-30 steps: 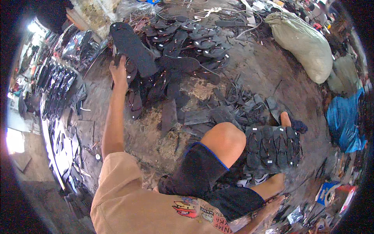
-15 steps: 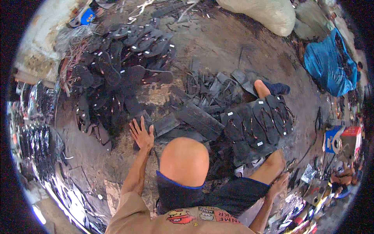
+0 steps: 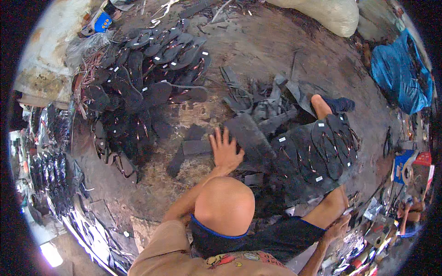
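My left hand (image 3: pixel 225 152) is open, palm down and fingers spread, over flat black rubber pieces on the ground in front of my bent knee. Its fingertips lie at the edge of a wide dark rubber sheet (image 3: pixel 248 133); a smaller black piece (image 3: pixel 197 147) is just to its left. My right hand (image 3: pixel 337 227) lies beside my right knee, its fingers partly showing and stretched out; I see nothing held in it. Before that leg, black flip-flops (image 3: pixel 326 147) with thin straps and small white labels lie in a row on a black sheet.
A large heap of black flip-flops (image 3: pixel 159 94) spreads at the left. Rubber offcuts (image 3: pixel 269 102) are piled ahead. A blue plastic bag (image 3: pixel 399 73), a pale sack (image 3: pixel 324 16) and a blue box (image 3: pixel 403 166) stand to the right. Another person (image 3: pixel 411 216) sits at the far right.
My left hand has moved to the right, from beside the flip-flop heap to the rubber pieces before my knee. Small black pieces near it lie differently. My right hand stays by the knee.
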Tool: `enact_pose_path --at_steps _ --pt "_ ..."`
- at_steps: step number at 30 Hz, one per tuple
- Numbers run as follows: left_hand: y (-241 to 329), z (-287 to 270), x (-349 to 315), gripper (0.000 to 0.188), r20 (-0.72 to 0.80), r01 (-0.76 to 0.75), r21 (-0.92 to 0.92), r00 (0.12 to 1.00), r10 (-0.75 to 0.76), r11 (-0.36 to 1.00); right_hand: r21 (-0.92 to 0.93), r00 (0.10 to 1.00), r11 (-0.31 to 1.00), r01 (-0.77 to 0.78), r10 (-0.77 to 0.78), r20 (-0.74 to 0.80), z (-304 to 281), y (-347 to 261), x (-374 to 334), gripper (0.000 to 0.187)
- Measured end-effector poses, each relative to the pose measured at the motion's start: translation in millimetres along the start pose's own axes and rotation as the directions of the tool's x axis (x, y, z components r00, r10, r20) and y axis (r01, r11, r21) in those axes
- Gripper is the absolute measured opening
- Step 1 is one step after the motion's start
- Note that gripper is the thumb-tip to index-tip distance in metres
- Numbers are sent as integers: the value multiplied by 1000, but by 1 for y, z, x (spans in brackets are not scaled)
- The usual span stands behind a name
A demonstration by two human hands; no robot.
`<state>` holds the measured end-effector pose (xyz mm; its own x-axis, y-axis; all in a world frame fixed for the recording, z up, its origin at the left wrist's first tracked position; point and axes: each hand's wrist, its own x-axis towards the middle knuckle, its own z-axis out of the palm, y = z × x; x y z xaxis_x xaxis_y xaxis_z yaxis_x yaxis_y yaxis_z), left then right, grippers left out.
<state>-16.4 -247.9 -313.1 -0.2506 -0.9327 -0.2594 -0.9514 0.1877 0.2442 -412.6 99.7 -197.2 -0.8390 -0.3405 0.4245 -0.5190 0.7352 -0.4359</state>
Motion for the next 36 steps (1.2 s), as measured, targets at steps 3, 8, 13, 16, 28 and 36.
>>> enact_pose_path --at_steps 3,8,13,16,28,36 --pt "2 15 13 70 -126 -151 -71 982 141 986 51 998 998 -46 43 55 5 3 6 67" --pt "-74 -47 48 60 95 -337 -541 886 454 770 63 999 997 -43 41 33 -2 12 12 64" --pt "-119 -126 131 41 -489 -345 -182 844 219 921 117 991 989 -86 74 109 -4 -19 6 59" --pt "-113 -132 162 48 -370 -324 -26 882 292 946 122 924 960 -253 202 323 -20 -13 19 55" --pt "-78 -33 240 81 -397 311 -471 761 -513 826 115 942 951 -287 259 211 -16 0 6 48" --pt "17 -41 205 62 -453 -410 -326 859 240 852 72 958 972 -224 206 198 -11 9 9 45"
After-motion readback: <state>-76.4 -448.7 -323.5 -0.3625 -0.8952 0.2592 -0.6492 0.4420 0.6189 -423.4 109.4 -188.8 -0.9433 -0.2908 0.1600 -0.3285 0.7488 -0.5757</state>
